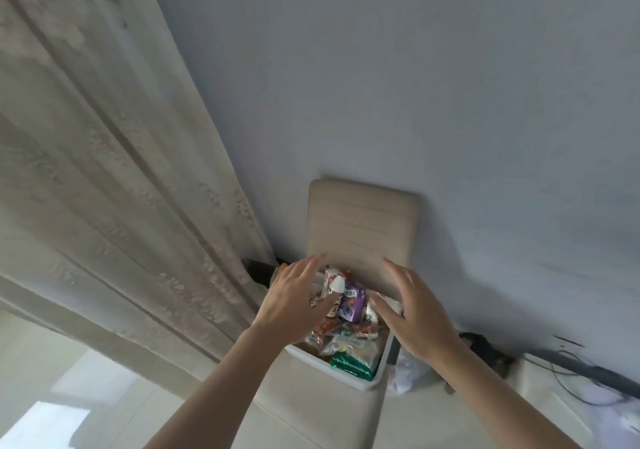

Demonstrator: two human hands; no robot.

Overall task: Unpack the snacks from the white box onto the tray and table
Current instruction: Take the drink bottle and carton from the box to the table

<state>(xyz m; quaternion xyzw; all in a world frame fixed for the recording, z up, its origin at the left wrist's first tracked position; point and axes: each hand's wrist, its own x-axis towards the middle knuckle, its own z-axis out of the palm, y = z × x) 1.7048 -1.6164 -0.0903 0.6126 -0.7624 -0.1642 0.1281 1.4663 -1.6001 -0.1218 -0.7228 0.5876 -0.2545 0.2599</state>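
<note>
A white box (349, 372) full of snack packets stands on a beige chair seat. Inside I see a purple packet (351, 301), a green packet (351, 365) near the front rim and several smaller wrapped snacks. My left hand (294, 305) hovers over the box's left side with fingers spread and straight. My right hand (415, 313) reaches over the box's right side, fingers extended, the thumb near the packets. Neither hand grips anything. No tray or table shows in this view.
The beige chair back (360, 227) rises behind the box against a grey-blue wall. A cream curtain (104, 171) hangs at the left. A white plastic bag (408, 372) and dark cables (571, 376) lie to the right of the chair.
</note>
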